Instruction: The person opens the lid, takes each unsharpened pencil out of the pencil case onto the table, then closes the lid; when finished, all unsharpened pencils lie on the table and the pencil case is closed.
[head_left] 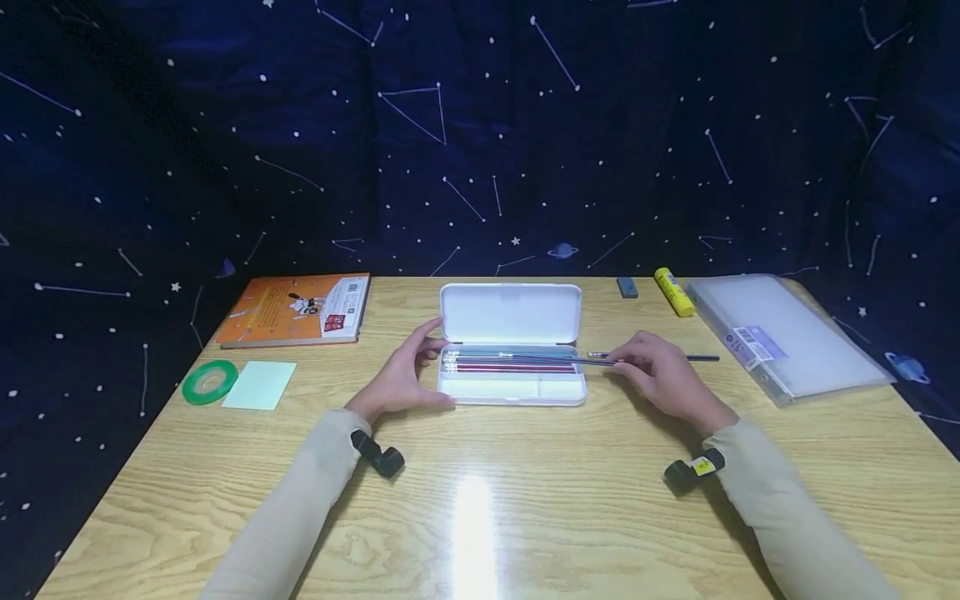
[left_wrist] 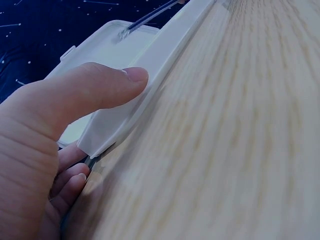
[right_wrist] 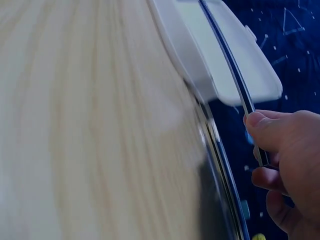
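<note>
A white pencil case (head_left: 487,389) stands with its lid (head_left: 510,312) raised at the back. Several pencils (head_left: 517,368), teal and red among them, lie side by side in its rear compartment. My left hand (head_left: 402,377) grips the case's left end, thumb along the front wall and fingers round behind. Between thumb and fingertips, my right hand (head_left: 660,375) pinches a dark striped pencil (right_wrist: 230,57) near one end; its eraser end reaches left over the case. Partly hidden behind that hand, another dark pencil (head_left: 705,358) lies on the table, right of the case.
An orange book (head_left: 277,312), green tape roll (head_left: 189,385) and pale green notepad (head_left: 260,386) lie on the left. A blue eraser (head_left: 627,287), yellow glue stick (head_left: 673,292) and clear binder (head_left: 795,333) occupy the back right. Starry dark cloth (head_left: 480,167) hangs behind the table.
</note>
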